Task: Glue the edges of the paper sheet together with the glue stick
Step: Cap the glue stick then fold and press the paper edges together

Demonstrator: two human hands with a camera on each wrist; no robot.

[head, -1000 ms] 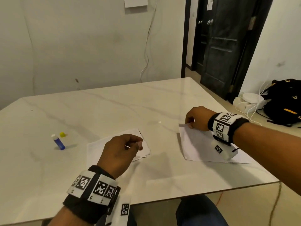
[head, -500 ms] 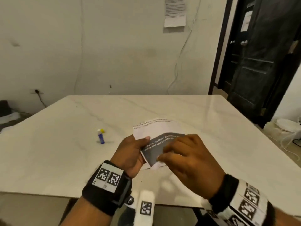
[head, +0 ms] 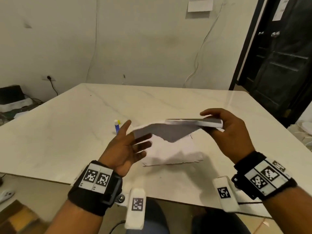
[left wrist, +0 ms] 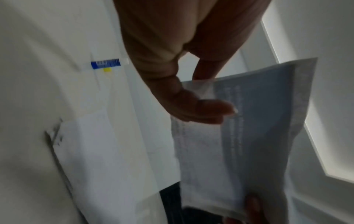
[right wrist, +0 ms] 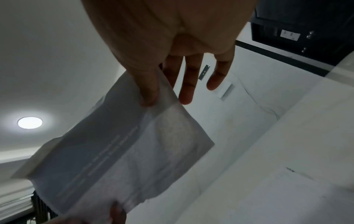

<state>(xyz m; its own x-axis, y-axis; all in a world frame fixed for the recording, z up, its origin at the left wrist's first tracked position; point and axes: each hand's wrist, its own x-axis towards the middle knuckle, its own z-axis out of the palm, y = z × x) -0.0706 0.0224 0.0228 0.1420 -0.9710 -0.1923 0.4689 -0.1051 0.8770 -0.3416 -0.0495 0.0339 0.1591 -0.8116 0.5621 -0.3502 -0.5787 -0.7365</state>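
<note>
Paper sheet (head: 170, 132), printed and partly folded, held in the air above the near part of the marble table (head: 67, 132), over a second white sheet (head: 172, 152) lying flat. Right hand (head: 233, 132) pinches one end between thumb and fingers; left hand (head: 125, 149), fingers spread and nearly straight, pinches the opposite end under the thumb. Uncapped blue glue stick (head: 116, 127) stands on the table just beyond the left hand, its yellow cap (head: 119, 122) beside it.
</note>
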